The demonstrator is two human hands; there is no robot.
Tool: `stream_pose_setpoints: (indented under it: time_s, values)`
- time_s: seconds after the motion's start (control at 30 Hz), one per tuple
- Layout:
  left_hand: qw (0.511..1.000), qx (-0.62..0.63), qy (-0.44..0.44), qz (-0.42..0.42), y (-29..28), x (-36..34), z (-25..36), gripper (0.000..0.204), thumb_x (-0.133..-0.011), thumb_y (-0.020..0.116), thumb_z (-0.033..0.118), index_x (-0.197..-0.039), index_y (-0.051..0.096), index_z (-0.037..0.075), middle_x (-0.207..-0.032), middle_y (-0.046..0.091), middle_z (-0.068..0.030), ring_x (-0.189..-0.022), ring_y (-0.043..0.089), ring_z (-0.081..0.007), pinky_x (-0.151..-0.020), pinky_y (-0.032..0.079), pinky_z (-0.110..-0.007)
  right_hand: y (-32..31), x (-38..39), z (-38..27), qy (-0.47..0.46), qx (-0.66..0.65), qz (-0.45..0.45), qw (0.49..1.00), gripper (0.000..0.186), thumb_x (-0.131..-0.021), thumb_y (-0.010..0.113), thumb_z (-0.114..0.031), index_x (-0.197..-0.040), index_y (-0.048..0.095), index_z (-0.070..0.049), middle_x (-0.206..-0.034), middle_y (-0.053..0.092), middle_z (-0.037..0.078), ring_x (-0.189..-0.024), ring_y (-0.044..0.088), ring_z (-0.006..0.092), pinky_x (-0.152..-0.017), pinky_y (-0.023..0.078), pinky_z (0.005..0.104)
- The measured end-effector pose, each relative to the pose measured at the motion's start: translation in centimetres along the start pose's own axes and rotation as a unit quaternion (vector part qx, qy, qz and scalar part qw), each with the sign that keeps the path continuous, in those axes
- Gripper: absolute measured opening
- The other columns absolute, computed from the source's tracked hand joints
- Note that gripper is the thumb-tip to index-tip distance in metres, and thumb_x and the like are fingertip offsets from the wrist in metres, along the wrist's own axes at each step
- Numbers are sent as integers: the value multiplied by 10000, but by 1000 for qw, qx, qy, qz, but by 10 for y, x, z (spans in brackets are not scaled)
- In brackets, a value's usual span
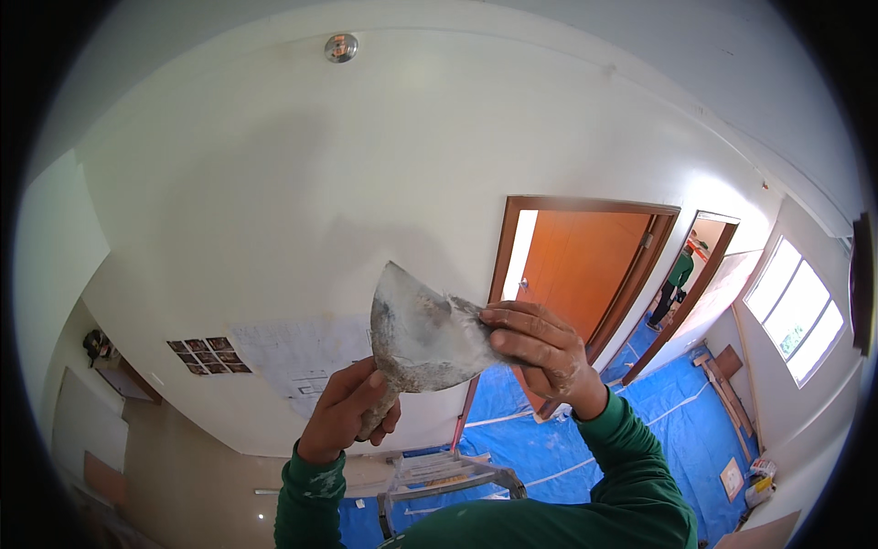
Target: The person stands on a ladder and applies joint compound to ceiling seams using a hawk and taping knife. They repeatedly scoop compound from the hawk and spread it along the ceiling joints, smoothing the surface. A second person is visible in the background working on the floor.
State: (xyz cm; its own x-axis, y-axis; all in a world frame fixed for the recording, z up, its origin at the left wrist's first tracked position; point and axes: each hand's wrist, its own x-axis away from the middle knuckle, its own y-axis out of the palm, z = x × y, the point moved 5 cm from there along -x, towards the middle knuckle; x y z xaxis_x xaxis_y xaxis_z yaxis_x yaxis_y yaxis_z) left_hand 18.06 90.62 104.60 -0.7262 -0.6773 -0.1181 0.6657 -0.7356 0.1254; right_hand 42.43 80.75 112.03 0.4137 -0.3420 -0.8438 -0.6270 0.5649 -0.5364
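I hold a putty knife (416, 334) up in front of me, near the middle of the view, against the white wall (274, 201). My left hand (349, 412) has its grip closed around the handle, at about 7 o'clock from the blade, fingers wrapped and the thumb lying up along the shaft. The blade is wide, grey and smeared with dried filler, fanning out to 12 o'clock from the handle. My right hand (540, 352) is at 3 o'clock from the blade; its grip is closed on the blade's right edge, the fingertips pinching the metal from the front and the knuckles dusted white. Both of my sleeves are green, and the left cuff has pale smears.

Below my hands, at 6 o'clock, the top of a stepladder (448, 476) shows, flecked with filler, standing on a blue sheet (658, 421) that covers the floor. At 2 o'clock from the knife stands an orange door (576, 265) in a brown frame. Farther off at 3 o'clock, through a second doorway, a person (675, 279) in a green top stands. A window (796, 311) sits bright at the right rim. On the wall at 9 o'clock from my left hand hang small photos (208, 355) beside a pale drawing sheet (297, 357). A round ceiling fitting (340, 48) sits at 12 o'clock.
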Motion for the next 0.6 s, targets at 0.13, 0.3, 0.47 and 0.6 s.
stream_pose_setpoints:
  time_s: [0.13,0.3,0.47,0.6]
  values:
    - [1000,-4,1,-5,5,4,-2,339,-1109,456,306,-1164,612,10,-690,624,-65,-498,533,-102,-462,411,-259,4,5,21,48,105,-69,991,689,-734,539,187,-1347,645,-111,-1297,676,163,-1157,666,366,-965,570,452]
    - [976,-138,148,75,1,1,-1,241,-1071,532,212,-1140,617,-3,-681,632,-89,-477,547,-154,-472,420,-290,-22,23,35,300,15,8,954,406,-925,558,91,-1304,652,-19,-1153,722,165,-1047,711,296,-905,576,391]
    - [787,-467,358,186,16,-13,-16,187,-978,651,137,-1112,652,6,-722,631,-130,-549,574,-301,-526,440,-388,21,62,10,515,-530,156,655,285,-1000,591,-34,-1262,616,75,-1090,722,161,-796,731,238,-684,606,362]
    - [716,-581,330,201,18,-26,-57,188,-938,685,134,-1090,684,22,-762,619,-114,-621,573,-312,-560,444,-437,22,45,-4,486,-679,173,523,285,-1019,568,-59,-1243,567,119,-1071,717,188,-789,733,254,-661,620,396]
